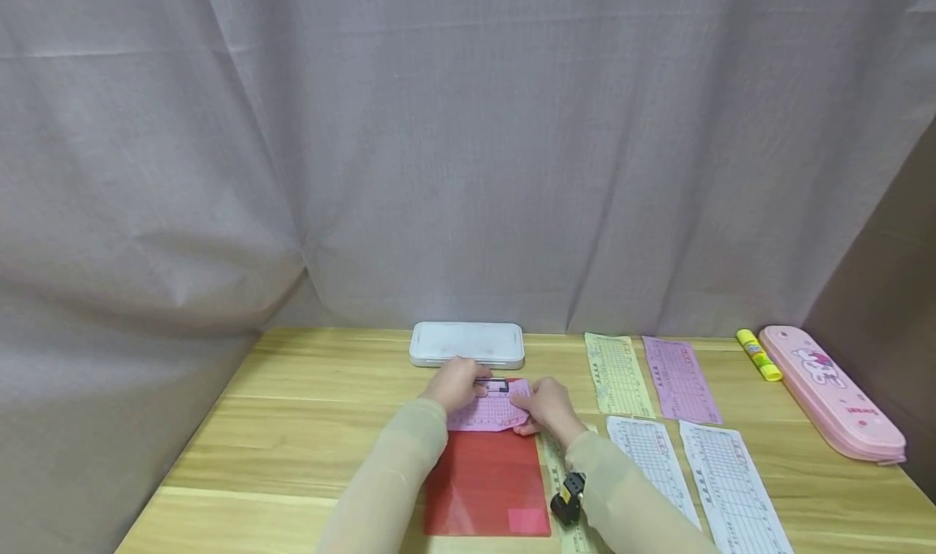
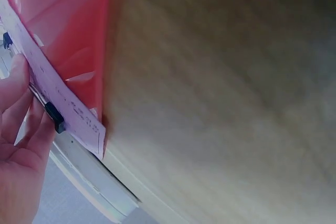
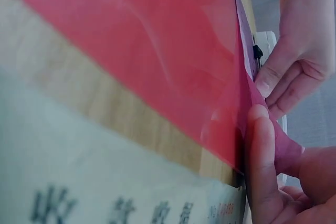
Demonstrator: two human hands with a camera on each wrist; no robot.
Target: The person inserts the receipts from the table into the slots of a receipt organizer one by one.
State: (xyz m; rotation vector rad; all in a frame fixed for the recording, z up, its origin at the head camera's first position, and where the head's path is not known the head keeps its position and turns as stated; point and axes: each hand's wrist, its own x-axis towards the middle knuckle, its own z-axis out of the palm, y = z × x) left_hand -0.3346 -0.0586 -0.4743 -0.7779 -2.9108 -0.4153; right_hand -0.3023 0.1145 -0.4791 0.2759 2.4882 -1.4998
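Observation:
A red folder [image 1: 486, 485] lies flat in front of the person. Across its top edge sits a pink printed slip [image 1: 483, 416], beside a metal clip with black ends [image 1: 499, 384]. My left hand [image 1: 457, 382] pinches the clip between thumb and fingers; the left wrist view shows one black clip end [image 2: 54, 116] against the slip's edge. With thumb and fingers, my right hand [image 1: 550, 408] grips the slip's right side, which bends up in the right wrist view. The slip's far edge is partly hidden by the left hand.
Behind the folder is a white case [image 1: 468, 344]. A yellowish slip [image 1: 553, 465] runs under the right forearm. Further right lie white slips [image 1: 734, 481], a yellow slip [image 1: 620, 375], another pink slip [image 1: 682, 379], a yellow glue stick [image 1: 759, 355] and a pink pencil case [image 1: 834, 391].

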